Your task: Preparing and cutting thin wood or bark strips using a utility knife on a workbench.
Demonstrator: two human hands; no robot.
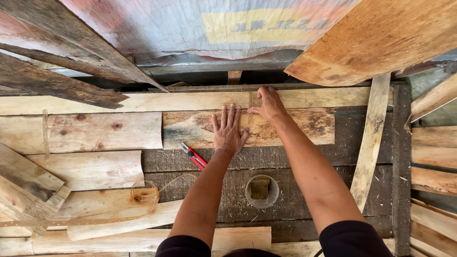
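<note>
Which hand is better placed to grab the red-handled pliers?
Probably the left hand: it lies flat on the stained board, just beside the pliers. The right hand presses farther off, across the left arm.

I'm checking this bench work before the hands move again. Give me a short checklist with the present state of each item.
1. Left hand flat on the stained board, fingers spread: ok.
2. Right hand on the thin strip at the board's upper edge: ok.
3. Red-handled pliers clear of both hands, lying on the dark bench: ok.
4. Stained board butted against the pale plank to its left: ok.
5. Round container out of the forearms' way: ok, it sits between them, untouched.
6. Strip fastened down: cannot tell.
</note>
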